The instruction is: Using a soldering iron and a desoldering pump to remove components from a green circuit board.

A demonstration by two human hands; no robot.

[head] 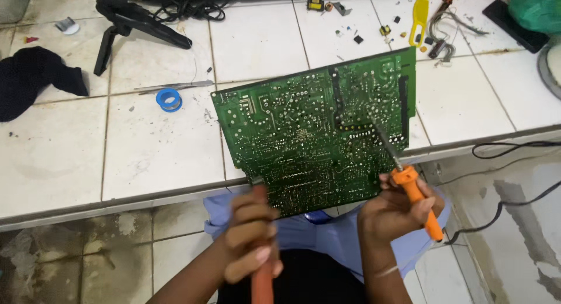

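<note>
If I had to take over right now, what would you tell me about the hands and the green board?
Left hand: gripped round a red-handled tool, its tip at the near edge of the green circuit board.
Right hand: holds the orange soldering iron, tip on the board's right part.
Board: solder side up, lying over the edge of the tiled counter.
Done: both tools placed.
Left: can't tell which joints are finished.
</note>
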